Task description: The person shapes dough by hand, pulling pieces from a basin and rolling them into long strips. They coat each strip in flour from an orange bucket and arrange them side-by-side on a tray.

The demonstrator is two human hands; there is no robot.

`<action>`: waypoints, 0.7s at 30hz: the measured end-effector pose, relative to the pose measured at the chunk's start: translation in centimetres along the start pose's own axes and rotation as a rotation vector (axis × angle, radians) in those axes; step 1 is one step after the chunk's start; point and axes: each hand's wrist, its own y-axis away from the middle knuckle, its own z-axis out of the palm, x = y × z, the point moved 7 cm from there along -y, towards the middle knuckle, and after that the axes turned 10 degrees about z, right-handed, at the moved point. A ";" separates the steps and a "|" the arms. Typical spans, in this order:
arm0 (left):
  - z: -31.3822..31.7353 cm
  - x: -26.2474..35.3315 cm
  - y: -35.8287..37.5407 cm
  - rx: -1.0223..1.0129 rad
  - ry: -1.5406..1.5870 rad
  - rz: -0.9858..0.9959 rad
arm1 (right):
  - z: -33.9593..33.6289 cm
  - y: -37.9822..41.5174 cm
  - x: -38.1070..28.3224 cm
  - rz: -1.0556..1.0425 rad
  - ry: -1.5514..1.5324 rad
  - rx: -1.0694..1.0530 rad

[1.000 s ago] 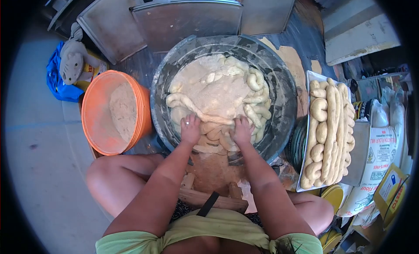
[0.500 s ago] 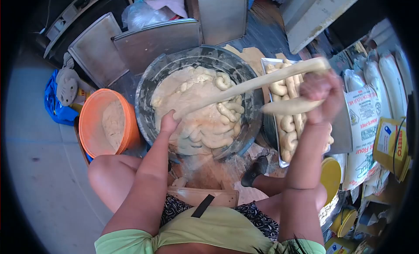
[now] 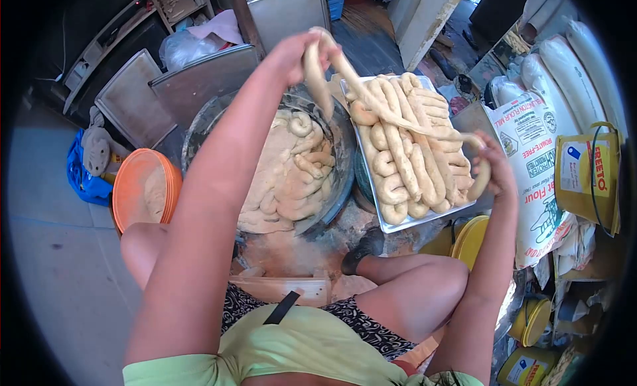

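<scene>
A long dough rope [image 3: 391, 116] stretches between my hands above a metal tray [image 3: 415, 224]. My left hand [image 3: 302, 54] is closed round it beyond the tray's far left corner, and a loose end hangs below. At the tray's right side my right hand [image 3: 494, 166] grips the other part, its end drooping beside the fingers. Thick dough strips [image 3: 405, 164] lie packed on the tray. To the left, a large dark tub [image 3: 342, 180] holds floury dough [image 3: 272, 180] with coiled pieces; my left forearm covers part of it.
An orange bucket [image 3: 174, 193] with flour stands left of the tub. Metal sheets [image 3: 199, 74] lean behind it. Printed flour sacks [image 3: 531, 140] and yellow buckets [image 3: 587, 180] stand at the right. A wooden stool edge [image 3: 298, 290] is between my legs.
My left hand has risen from the tub to the tray's far side, still holding dough. My right hand has lowered to its right side. The view has shifted right, showing more of the tray.
</scene>
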 end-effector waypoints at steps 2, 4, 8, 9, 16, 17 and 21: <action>3.5 1.9 -2.7 0.092 -0.052 0.149 | -1.0 -2.3 5.3 0.120 0.066 0.113; 6.6 2.5 -5.5 0.052 -0.109 0.272 | -0.8 -4.9 7.8 0.022 0.501 0.105; 13.3 2.5 -9.1 -0.016 -0.173 0.395 | 0.8 -5.2 5.1 -0.089 0.796 0.275; 14.4 2.5 -9.7 -0.017 -0.177 0.387 | 0.4 -5.3 5.3 -0.030 0.637 0.326; 19.0 -5.2 -14.1 0.001 -0.216 0.052 | 0.9 -6.1 4.1 0.064 1.413 0.294; 20.5 -7.3 -13.2 -0.178 -0.210 -0.064 | 0.7 -6.2 4.0 0.069 1.408 0.298; 23.9 -16.6 -11.4 -0.184 -0.014 -0.218 | 2.2 -6.6 2.6 -0.272 0.757 0.263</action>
